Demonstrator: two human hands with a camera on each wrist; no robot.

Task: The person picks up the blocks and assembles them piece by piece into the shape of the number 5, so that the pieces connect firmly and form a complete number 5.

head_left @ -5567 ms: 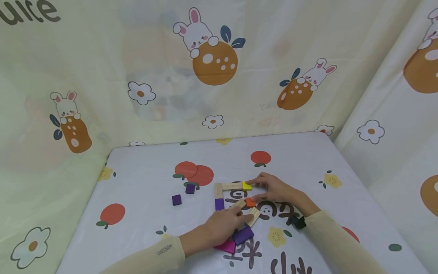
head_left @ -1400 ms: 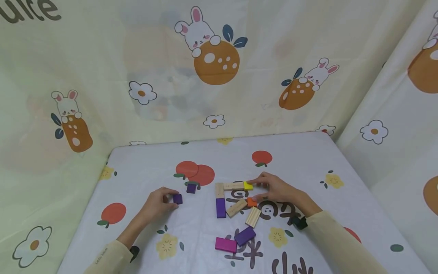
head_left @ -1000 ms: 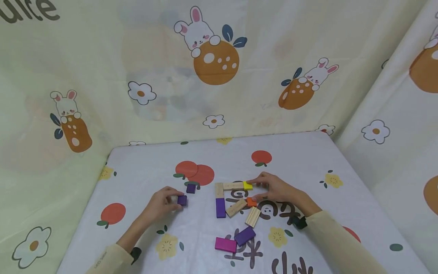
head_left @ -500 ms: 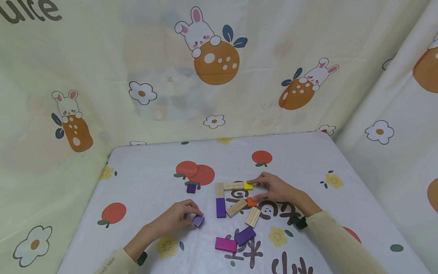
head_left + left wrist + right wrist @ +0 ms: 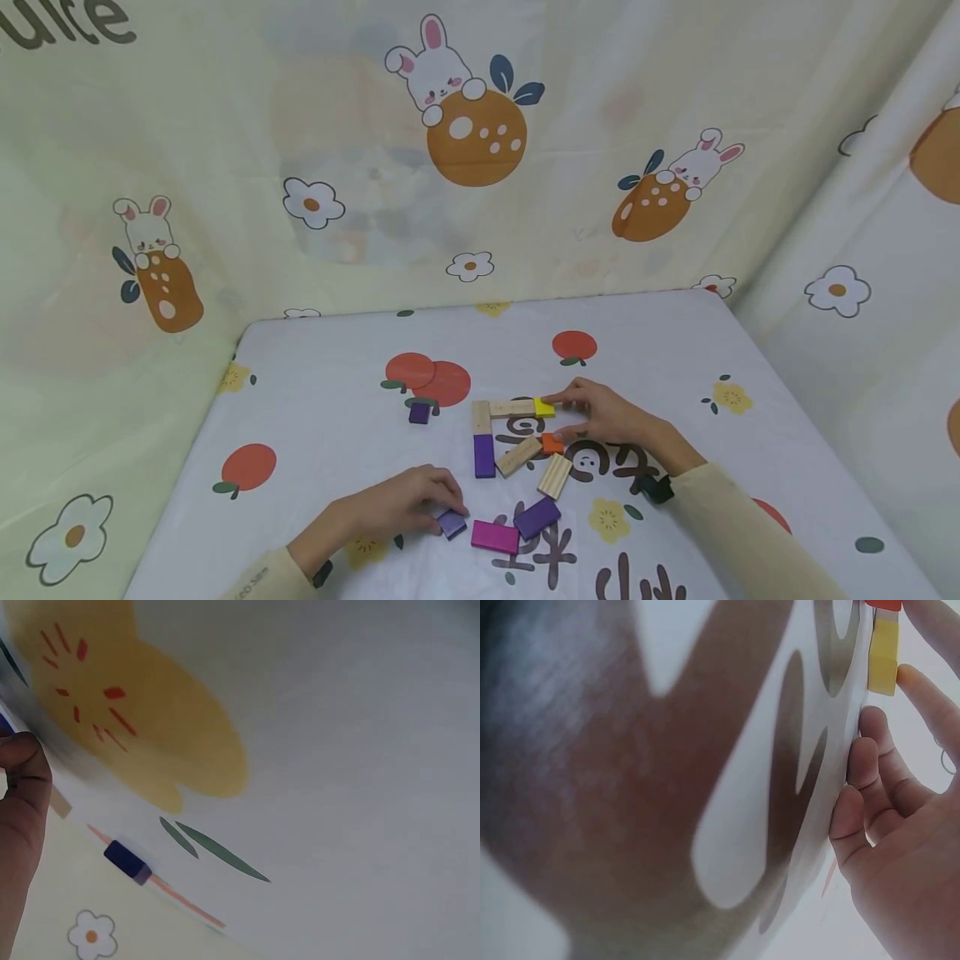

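My left hand (image 5: 408, 502) pinches a small purple block (image 5: 452, 524) between thumb and fingertips, just left of a pink block (image 5: 495, 537), a narrow gap apart. My right hand (image 5: 607, 414) touches a yellow block (image 5: 543, 407) with its index fingertip, and its thumb rests at an orange block (image 5: 552, 443). In the right wrist view that index finger meets the yellow block (image 5: 883, 656) while the other fingers bend loosely. In the left wrist view only part of the left hand (image 5: 22, 802) shows at the edge; its block is mostly hidden.
A plain wooden block (image 5: 512, 408), another wooden block (image 5: 481, 417) and a purple block (image 5: 484, 456) form a corner. Two slanted wooden blocks and a dark purple block (image 5: 537, 518) curve down to the pink one. A lone purple cube (image 5: 419, 412) lies further left.
The left hand left the wooden blocks, picked up one of two purple cubes at the left, and carried it right and nearer, beside the pink block. The right hand stays put.
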